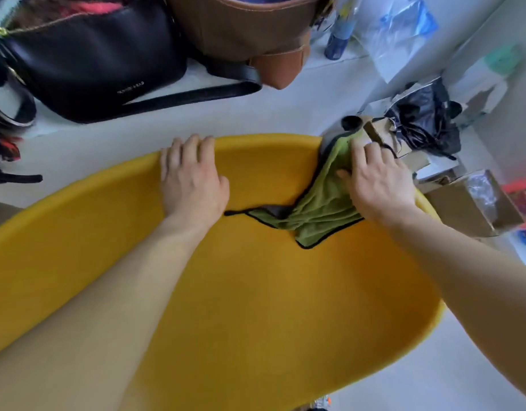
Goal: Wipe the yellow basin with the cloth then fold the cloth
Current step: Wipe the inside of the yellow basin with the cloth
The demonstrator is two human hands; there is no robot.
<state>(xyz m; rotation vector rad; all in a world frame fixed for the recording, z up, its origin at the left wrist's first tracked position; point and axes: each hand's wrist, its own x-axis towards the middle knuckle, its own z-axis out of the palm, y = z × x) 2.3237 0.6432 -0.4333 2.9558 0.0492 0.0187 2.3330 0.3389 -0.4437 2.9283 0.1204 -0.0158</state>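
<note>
Basin floor: the yellow basin (256, 292) fills the near half of the view, a wide, shallow, smooth plastic tub resting on a pale surface; both bare forearms reach across it toward its far wall
Basin handling: it looks light and rigid, so it will likely skid or tip under a sideways wipe unless it is braced; the rolled rim is the natural place to hold
Cloth: the cloth (318, 209), green with a dark stitched border and a grey underside, lies bunched against the far right inner wall, one corner drooping onto the floor of the basin and its top edge riding up over the rim
Cloth handling: soft, limp and probably grippy on plastic; it crumples rather than slides flat, so pressing with a flat palm spreads it better than pinching; for folding, the bordered corners are the places to take
Right hand: the right hand (377, 185) lies on top of the cloth, fingers curled loosely and pushing it against the wall near the rim; it presses more than it clasps
Left hand: the left hand (193, 182) lies flat inside the far wall, its fingers bent over the rim and steadying the tub; it holds nothing else
Stage: wiping looks to be under way at the far right side; folding is not yet begun
Beyond the rim: a cardboard box (380, 134) sits just beside the cloth's top edge, which could snag there; a black handbag (98, 69) and a brown bag (241, 28) stand farther back, apart from the basin
</note>
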